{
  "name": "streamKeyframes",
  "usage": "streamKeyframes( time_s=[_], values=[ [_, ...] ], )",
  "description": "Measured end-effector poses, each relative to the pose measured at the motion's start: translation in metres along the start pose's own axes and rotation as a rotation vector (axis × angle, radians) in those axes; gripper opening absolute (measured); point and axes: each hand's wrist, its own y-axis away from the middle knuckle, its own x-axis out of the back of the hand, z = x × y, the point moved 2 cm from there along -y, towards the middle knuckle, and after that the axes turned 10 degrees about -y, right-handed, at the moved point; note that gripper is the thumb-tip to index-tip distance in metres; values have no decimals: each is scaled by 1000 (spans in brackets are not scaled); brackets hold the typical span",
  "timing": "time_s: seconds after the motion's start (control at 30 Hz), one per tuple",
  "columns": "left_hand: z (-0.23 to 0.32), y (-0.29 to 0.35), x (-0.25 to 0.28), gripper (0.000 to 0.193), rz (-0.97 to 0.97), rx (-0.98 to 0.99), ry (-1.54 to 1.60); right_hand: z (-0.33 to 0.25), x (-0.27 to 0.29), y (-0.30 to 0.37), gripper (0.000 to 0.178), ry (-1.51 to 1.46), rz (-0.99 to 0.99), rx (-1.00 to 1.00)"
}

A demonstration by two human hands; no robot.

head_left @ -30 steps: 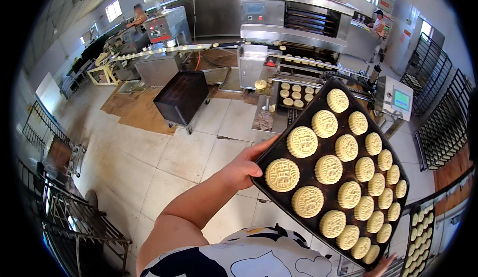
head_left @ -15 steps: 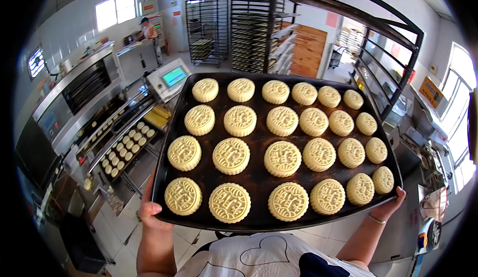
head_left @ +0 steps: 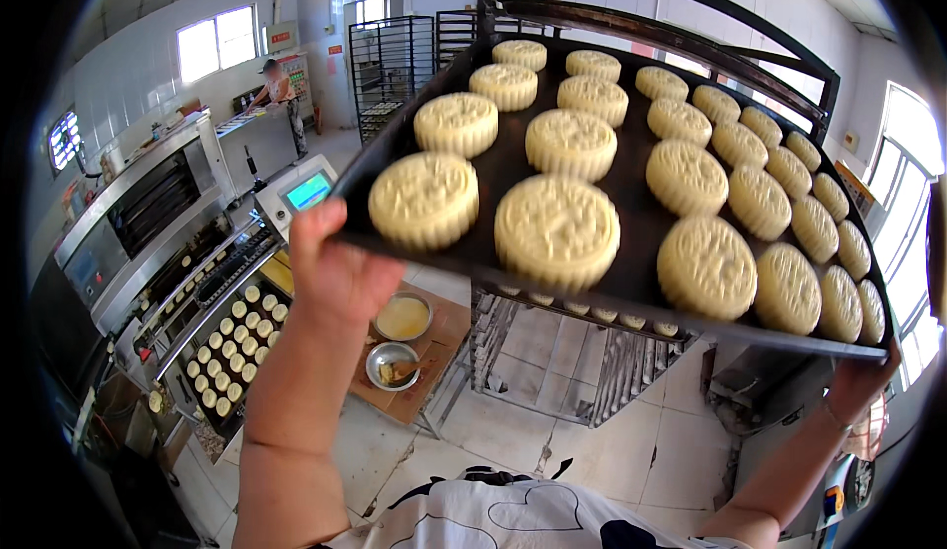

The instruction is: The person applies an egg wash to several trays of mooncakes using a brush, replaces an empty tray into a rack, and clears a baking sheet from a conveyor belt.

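My left hand (head_left: 340, 268) grips the near left corner of a large black baking tray (head_left: 636, 243), thumb on the rim. At the near right corner my right hand (head_left: 868, 381) holds the tray from below; its fingers are partly hidden. Raised high, the tray tilts down toward the right. Rows of pale round mooncakes (head_left: 557, 231) with fluted sides and embossed tops stand on it. Right behind and under the tray is a dark metal rack (head_left: 631, 386), its upper frame rising above the tray and more mooncakes showing just beneath the tray's near edge.
On a small wooden table (head_left: 434, 352) sit a bowl of yellow liquid (head_left: 404, 317) and a metal bowl (head_left: 393, 366). To the left are a machine with a lit screen (head_left: 308, 191) and another tray of mooncakes (head_left: 235, 347). Farther back, a person (head_left: 281, 87) stands at a counter near a tall rack (head_left: 395, 66).
Both hands have lifted the tray higher and toward the rack on the right, tilting it. The rack's lower rails and the small table with bowls have come into view.
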Motion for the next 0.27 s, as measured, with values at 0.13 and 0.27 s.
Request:
streamKeyframes(
  time_s=[0.13,0.27],
  values=[
    [-7,-98,-36,57,37,59,-59,-33,-42,-89,33,218,9,48],
    [-15,-184,-37,66,137,134,-323,5,-42,-176,58,498,8,-114]
  ],
)
